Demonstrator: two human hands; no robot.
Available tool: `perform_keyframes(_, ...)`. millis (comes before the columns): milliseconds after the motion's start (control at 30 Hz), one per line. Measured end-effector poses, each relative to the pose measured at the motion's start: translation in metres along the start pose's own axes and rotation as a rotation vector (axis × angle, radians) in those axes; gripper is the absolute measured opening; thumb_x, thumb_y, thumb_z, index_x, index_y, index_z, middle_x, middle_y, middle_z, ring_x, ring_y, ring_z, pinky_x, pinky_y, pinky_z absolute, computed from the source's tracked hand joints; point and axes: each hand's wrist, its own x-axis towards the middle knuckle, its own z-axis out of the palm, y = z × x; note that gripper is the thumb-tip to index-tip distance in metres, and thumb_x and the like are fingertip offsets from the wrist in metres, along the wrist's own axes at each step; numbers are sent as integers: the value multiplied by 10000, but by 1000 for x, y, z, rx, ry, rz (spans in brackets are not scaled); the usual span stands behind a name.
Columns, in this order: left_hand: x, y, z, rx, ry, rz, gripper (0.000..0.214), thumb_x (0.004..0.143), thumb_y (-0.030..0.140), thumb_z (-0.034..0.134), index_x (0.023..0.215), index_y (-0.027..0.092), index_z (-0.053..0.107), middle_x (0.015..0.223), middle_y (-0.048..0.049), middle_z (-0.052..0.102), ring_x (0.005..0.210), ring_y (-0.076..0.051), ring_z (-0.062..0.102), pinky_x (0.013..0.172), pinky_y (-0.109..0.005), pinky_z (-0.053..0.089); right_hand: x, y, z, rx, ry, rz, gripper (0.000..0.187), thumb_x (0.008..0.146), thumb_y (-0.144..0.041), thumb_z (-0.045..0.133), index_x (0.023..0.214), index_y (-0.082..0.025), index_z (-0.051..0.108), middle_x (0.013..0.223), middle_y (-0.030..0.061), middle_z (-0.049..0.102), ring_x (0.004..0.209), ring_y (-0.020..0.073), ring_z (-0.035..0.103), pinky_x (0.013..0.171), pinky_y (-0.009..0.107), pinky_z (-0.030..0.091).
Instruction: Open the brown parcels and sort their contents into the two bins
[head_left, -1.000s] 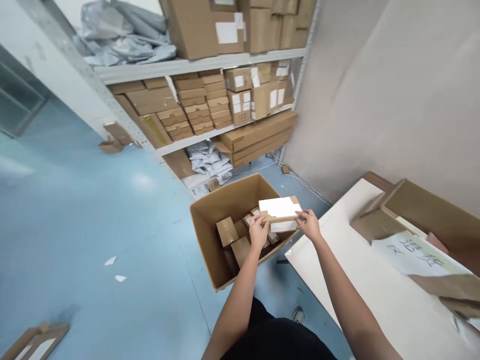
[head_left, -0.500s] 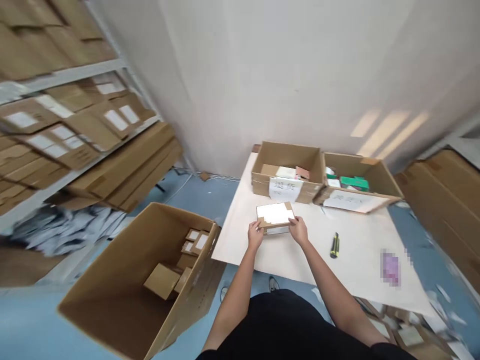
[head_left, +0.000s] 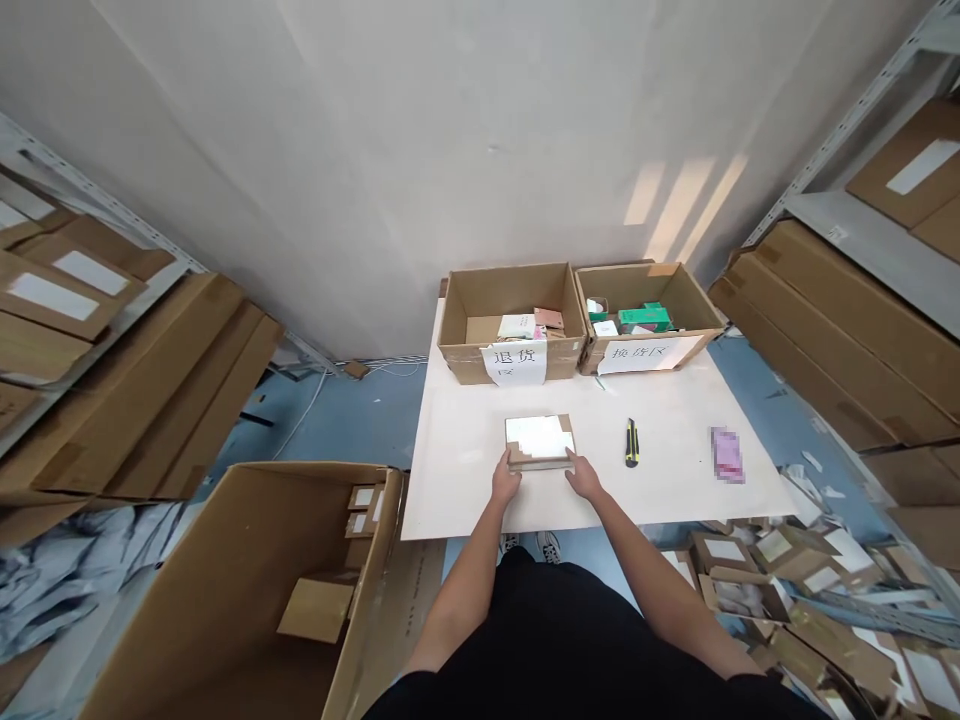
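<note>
A small cardboard box (head_left: 538, 440) with a white label on top is at the table's near middle, between my hands. My left hand (head_left: 506, 478) is closed on its near left corner, and my right hand (head_left: 583, 476) grips the near right corner. Whether the box's underside touches the table I cannot tell. To the right of my right hand lies a black and yellow utility knife (head_left: 632, 443). Farther right is a blurred purple item (head_left: 727, 455).
Two open cartons, one left (head_left: 465, 362) and one right (head_left: 592, 358), stand at the table's back with signs and small goods inside. A large open carton (head_left: 225, 560) stands on the floor at left. Shelves flank the table (head_left: 450, 470); several boxes (head_left: 810, 565) lie below right.
My view has swung to the right and levelled. The cardboard box, still in both hands, looks lower and flatter over the table.
</note>
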Motion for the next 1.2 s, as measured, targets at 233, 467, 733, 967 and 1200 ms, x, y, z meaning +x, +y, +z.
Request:
perform_keyframes(233, 53, 80, -16, -170, -80, 281, 757, 842, 114, 642, 1574, 252, 505, 1635, -83, 497, 1515, -246, 465, 1234, -398, 424, 7, -37, -45, 0, 275, 161, 498, 987, -397, 552, 1440, -202, 619, 1110, 91, 727, 1047, 243, 693, 857, 294, 515)
perform_keyframes(467, 41, 42, -15, 86, -79, 265, 549, 842, 164, 651, 1391, 186, 664, 1491, -150, 618, 1462, -318, 507, 1255, -511, 373, 0, -42, -1, 67, 236, 272, 495, 973, -370, 539, 1430, -178, 546, 1245, 120, 692, 1129, 254, 685, 902, 328, 537)
perform_keyframes(733, 40, 44, 10, 272, -231, 219, 883, 764, 355, 811, 1549, 145, 467, 1735, -220, 251, 1616, -459, 144, 1257, -591, 304, 8, -65, 2, -34, 261, 134, 591, 854, -161, 615, 1444, -189, 586, 1682, 159, 360, 1524, 345, 384, 1214, 464, 381)
perform_keyframes(967, 77, 78, 15, 562, -387, 306, 1072, 718, 377, 879, 1617, 147, 341, 1763, -233, 131, 1625, -460, 70, 1247, -561, 320, 20, -47, -66, 54, 317, -31, 649, 905, -225, 621, 1547, -240, 525, 1733, 111, 290, 1561, 319, 336, 1224, 485, 389)
perform_keyframes(1200, 81, 113, 48, 681, -620, 409, 1013, 677, 274, 929, 1574, 267, 460, 1756, -130, 249, 1630, -383, 164, 1193, -457, 418, 35, 64, -118, 88, 275, 148, 585, 915, -241, 632, 1495, -191, 571, 1655, 166, 416, 1510, 314, 432, 1212, 458, 393)
